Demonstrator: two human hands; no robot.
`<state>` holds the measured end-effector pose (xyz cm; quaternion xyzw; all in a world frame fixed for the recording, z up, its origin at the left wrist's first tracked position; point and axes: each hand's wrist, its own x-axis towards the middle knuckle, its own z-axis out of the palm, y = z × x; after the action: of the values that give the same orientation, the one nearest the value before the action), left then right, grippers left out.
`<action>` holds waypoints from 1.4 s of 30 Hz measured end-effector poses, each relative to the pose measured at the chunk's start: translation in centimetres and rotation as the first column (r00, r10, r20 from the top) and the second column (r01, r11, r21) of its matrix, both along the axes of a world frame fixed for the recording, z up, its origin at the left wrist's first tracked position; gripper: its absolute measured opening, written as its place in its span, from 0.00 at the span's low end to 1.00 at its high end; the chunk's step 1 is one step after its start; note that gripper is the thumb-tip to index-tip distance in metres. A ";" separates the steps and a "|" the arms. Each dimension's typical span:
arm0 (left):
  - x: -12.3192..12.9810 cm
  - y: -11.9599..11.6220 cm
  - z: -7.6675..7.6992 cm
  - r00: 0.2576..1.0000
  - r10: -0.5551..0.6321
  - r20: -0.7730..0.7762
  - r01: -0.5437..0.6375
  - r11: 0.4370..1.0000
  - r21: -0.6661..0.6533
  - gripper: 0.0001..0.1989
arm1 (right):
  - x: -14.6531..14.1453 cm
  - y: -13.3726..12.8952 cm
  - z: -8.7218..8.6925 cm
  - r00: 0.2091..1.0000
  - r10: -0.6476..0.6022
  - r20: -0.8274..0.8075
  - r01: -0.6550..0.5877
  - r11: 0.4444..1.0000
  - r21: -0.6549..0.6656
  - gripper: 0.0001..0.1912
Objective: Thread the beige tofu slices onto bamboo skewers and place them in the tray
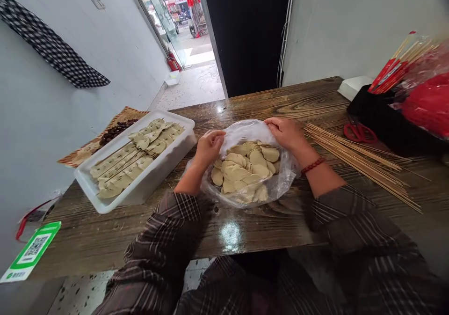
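Note:
A clear plastic bag (pixel 286 184) lies spread on the wooden table in front of me, full of pale oval slices (pixel 245 167). My left hand (pixel 209 147) pinches the bag's rim at its left side, fingers closed. On the far right of the rim, my right hand (pixel 283 131) has its fingers closed on the plastic too. Left of the bag, a white plastic tray (pixel 140 195) holds similar slices threaded on skewers (pixel 122 165). Loose bamboo skewers (pixel 361 165) lie in a bundle to the right.
Red-handled scissors (pixel 359 132) lie beside a black box (pixel 382 120) with packaged chopsticks (pixel 389 71) and red plastic. Behind the tray, dark red dried pieces (pixel 117 131) rest on a patterned mat (pixel 75 155). A green QR card (pixel 33 252) is at the table's left edge.

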<state>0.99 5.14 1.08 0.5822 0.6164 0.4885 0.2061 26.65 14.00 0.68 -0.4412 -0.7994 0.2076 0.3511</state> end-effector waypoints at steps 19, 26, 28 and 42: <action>-1.3 -10.8 -2.2 0.684 -0.344 -0.643 0.196 0.936 -0.293 0.69 | -1.9 0.1 -3.7 0.964 0.215 -0.157 -0.220 0.975 -0.017 0.35; -0.2 -5.2 -3.1 0.705 -0.214 -0.676 0.066 0.969 -0.239 0.62 | -1.1 0.8 -3.7 0.975 -0.010 -0.224 0.051 0.982 0.182 0.34; 0.3 -3.8 -3.1 0.728 -0.175 -0.663 0.029 0.974 -0.225 0.60 | -0.1 1.2 -3.2 0.965 -0.080 -0.248 0.143 0.959 0.246 0.32; 1.9 -6.9 -2.9 0.725 -0.106 -0.681 0.063 0.994 -0.087 0.48 | 1.4 -9.7 -3.2 0.991 0.031 0.129 -0.077 0.926 0.369 0.32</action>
<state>2.87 -1.80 -1.84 0.7423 0.6356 0.2121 0.0035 28.03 4.35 -2.50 -0.3558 -0.8558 0.0344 0.3739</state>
